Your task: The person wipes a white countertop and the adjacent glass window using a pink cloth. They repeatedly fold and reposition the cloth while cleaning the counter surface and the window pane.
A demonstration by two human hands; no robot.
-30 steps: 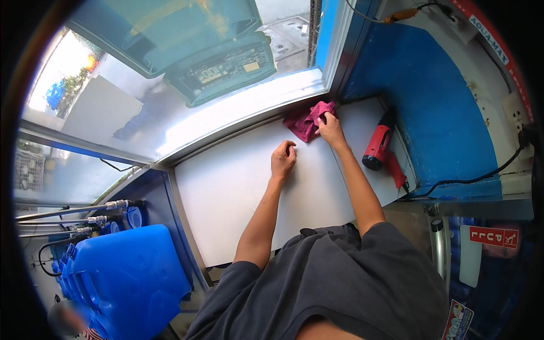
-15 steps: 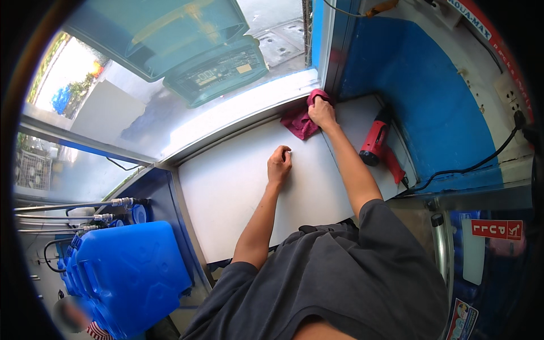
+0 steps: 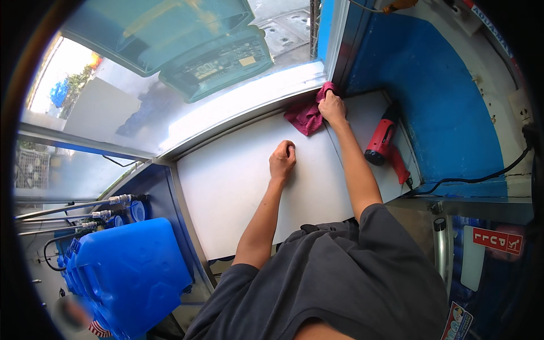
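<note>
A dark pink cloth (image 3: 306,118) lies bunched at the far edge of the white counter panel (image 3: 226,187), against the window frame's corner. My right hand (image 3: 333,107) is closed on its upper right part, pressing it by the frame, while the rest spreads loosely to the left. Over the middle of the panel, my left hand (image 3: 281,161) is curled into a fist. Whatever its fingers may hold is hidden. To the right of my right forearm lies a red and black heat gun (image 3: 381,139), its handle pointing toward me.
A black cord (image 3: 470,177) runs from the heat gun to a wall outlet on the right. Big blue water jugs (image 3: 133,266) stand at the left below metal taps (image 3: 116,200). Glass and a metal window sill (image 3: 238,116) bound the far side. Another person is partly visible lower left.
The view has shifted slightly. My left hand's fingers have curled in more tightly. My right hand keeps hold of the cloth near the frame corner, where the cloth's folds have changed a little.
</note>
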